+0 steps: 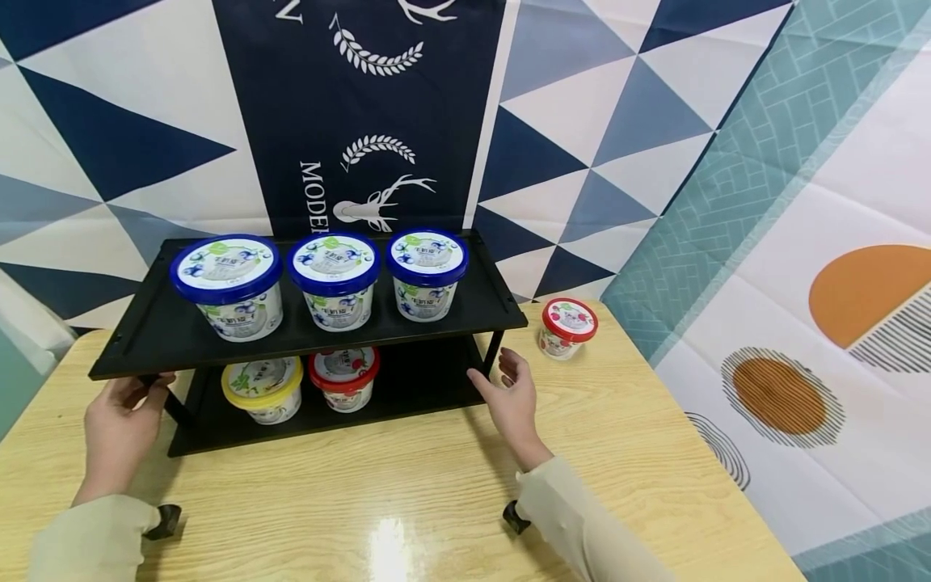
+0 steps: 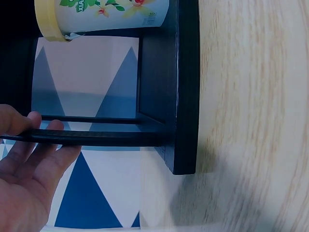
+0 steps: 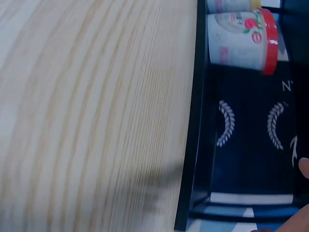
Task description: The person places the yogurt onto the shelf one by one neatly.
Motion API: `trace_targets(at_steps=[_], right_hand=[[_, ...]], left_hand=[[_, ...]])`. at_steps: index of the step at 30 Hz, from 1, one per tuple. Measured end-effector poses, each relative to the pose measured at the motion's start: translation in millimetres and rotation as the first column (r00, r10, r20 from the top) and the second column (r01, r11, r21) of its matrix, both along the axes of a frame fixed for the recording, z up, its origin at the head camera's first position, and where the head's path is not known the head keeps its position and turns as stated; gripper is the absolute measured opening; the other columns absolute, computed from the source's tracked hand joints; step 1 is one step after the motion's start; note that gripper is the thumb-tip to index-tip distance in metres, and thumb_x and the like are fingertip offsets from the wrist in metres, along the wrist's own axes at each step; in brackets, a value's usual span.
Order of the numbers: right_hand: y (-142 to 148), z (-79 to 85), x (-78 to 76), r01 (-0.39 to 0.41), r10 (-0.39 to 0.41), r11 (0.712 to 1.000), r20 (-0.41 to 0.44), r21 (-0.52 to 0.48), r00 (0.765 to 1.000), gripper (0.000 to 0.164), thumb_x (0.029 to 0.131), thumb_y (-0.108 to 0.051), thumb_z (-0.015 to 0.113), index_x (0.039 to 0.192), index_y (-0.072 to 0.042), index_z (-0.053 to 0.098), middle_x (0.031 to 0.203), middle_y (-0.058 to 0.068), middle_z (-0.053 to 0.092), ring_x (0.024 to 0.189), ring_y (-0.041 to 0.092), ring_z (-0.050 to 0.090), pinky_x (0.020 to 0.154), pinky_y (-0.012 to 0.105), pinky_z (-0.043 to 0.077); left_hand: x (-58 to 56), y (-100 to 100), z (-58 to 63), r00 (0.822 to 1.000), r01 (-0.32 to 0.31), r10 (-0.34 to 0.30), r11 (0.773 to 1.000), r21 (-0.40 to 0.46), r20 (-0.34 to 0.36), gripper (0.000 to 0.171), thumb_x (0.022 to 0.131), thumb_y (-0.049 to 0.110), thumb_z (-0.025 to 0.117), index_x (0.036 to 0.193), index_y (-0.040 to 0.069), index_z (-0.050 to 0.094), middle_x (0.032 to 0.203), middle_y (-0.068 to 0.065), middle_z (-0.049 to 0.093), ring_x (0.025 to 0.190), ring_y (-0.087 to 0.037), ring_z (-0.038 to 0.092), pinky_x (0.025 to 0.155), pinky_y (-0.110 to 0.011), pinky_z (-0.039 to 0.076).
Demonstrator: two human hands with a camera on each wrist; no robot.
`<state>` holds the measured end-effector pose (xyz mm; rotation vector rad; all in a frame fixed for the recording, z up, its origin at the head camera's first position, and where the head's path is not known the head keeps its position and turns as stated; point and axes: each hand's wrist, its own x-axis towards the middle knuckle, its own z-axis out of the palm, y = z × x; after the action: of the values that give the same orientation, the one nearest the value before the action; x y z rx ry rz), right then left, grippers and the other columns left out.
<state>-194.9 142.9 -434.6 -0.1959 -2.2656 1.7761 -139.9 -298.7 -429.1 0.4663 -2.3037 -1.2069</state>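
Note:
A black two-tier rack (image 1: 305, 343) stands on the table. My left hand (image 1: 124, 420) is at its left end; in the left wrist view, thumb and fingers (image 2: 60, 157) pinch the left front post (image 2: 111, 138). My right hand (image 1: 512, 404) is spread at the right front post (image 1: 494, 352), thumb to one side and fingers to the other. On the top tier stand three blue-lidded tubs (image 1: 333, 283). Below, towards the left, are a yellow-lidded tub (image 1: 265, 388) and a red-lidded tub (image 1: 345, 378).
Another red-lidded tub (image 1: 567, 327) stands on the wooden table (image 1: 436, 493), right of the rack. Patterned cloth (image 1: 582, 145) hangs right behind the rack and along the right side of the table.

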Motion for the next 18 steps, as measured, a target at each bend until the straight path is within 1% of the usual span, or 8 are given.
trace_targets(at_steps=[5,10,18], right_hand=[[19,1.0,0.1,0.046,-0.046,0.998,0.001,-0.031,0.999,0.064,0.079,-0.02,0.075,0.133,-0.005,0.043,0.132,0.013,0.047,0.125,0.029,0.044,0.108,0.042,0.037],[41,2.0,-1.4,0.106,-0.106,0.994,0.011,-0.016,0.994,0.066,0.08,-0.024,0.074,0.135,-0.005,0.041,0.132,0.013,0.046,0.124,0.026,0.044,0.109,0.038,0.036],[75,1.3,-8.7,0.215,-0.214,0.977,0.019,-0.008,0.977,0.071,0.082,-0.029,0.071,0.139,-0.005,0.034,0.136,0.017,0.041,0.126,0.029,0.04,0.111,0.04,0.034]], left_hand=[[0.1,-1,-0.6,1.0,-0.002,0.002,1.0,-0.003,0.011,0.015,0.093,0.014,0.05,0.102,0.007,0.06,0.077,0.038,0.046,0.078,0.023,0.043,0.072,0.004,0.035],[0.3,0,-0.7,1.0,0.001,-0.001,1.0,0.001,0.002,0.013,0.093,0.014,0.05,0.1,0.009,0.061,0.076,0.039,0.046,0.079,0.023,0.043,0.072,0.004,0.035],[0.1,1,-0.8,1.0,-0.001,0.001,1.0,0.002,-0.01,0.012,0.093,0.013,0.051,0.099,0.008,0.061,0.077,0.038,0.047,0.078,0.023,0.044,0.072,0.004,0.035]])
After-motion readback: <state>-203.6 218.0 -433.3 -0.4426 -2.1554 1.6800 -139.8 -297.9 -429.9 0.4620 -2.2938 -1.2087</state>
